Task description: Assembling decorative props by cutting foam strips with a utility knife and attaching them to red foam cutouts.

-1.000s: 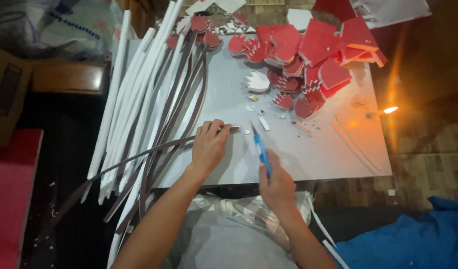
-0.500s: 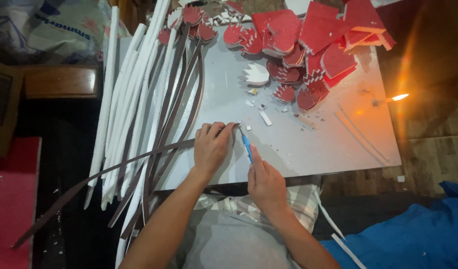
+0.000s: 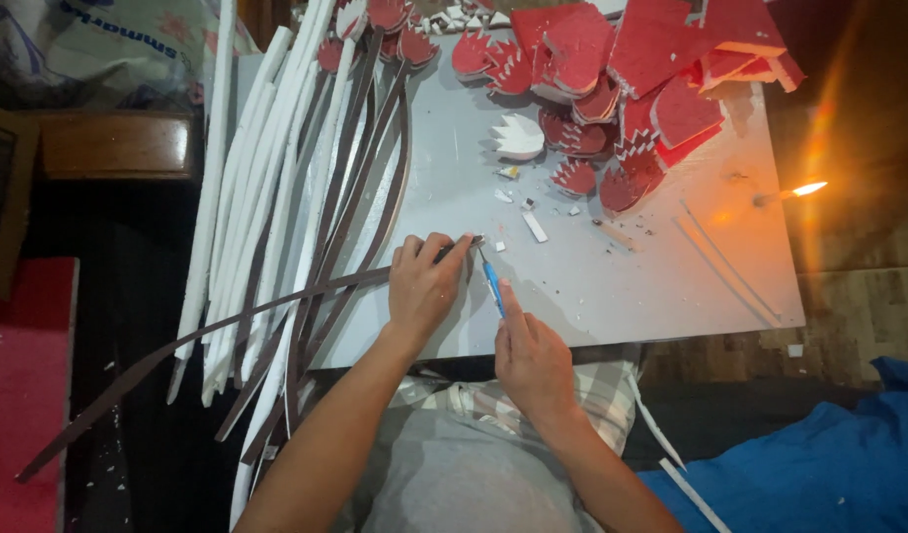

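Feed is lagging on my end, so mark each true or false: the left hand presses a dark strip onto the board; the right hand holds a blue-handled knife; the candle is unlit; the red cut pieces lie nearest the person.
1. The left hand presses a dark strip onto the grey board: true.
2. The right hand holds a blue-handled knife: true.
3. The candle is unlit: false, it burns.
4. The red cut pieces lie nearest the person: false, they lie at the far end.

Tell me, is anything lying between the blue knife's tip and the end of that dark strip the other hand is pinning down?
Nothing visible. The right hand holds the blue knife with its tip right at the end of the dark strip, which the left hand presses onto the grey board. Only tiny white scraps lie farther off.
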